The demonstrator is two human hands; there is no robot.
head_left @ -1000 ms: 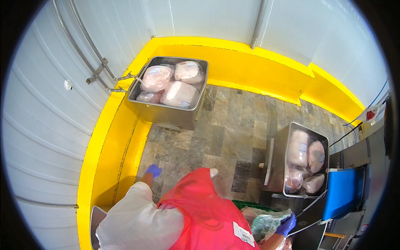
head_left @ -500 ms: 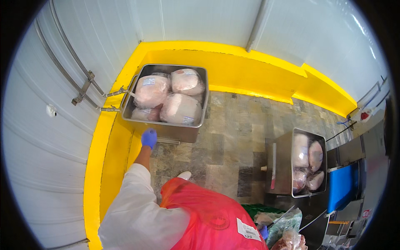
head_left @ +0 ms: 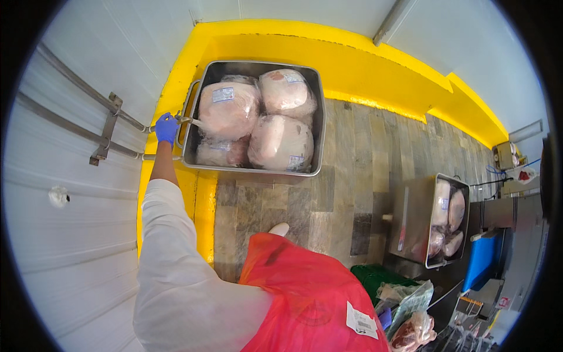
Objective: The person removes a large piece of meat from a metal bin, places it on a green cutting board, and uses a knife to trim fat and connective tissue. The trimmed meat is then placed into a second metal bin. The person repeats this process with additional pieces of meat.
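Observation:
My left hand (head_left: 166, 129), in a blue-violet glove, is closed around a wall tap (head_left: 186, 119) at the end of the upper pipe. The tap's spout points over the rim of a large steel tub (head_left: 252, 171). Inside sit several big plastic-wrapped pieces of pale meat, such as the front right piece (head_left: 281, 144), with labels on the wrapping. Only a sliver of my right hand (head_left: 385, 318) shows beyond my red apron, beside clear plastic bags (head_left: 413, 299); its fingers are hidden.
A second steel tub (head_left: 419, 217) with wrapped meat stands at right, next to a blue panel (head_left: 484, 261). A green crate (head_left: 375, 278) and bagged meat (head_left: 412, 334) lie below it. A raised yellow curb (head_left: 328, 53) edges the tiled floor (head_left: 334, 193).
My left hand has moved up and left from below the tub's front corner to the tap and closed on it. The view has shifted, with the tub now appearing larger.

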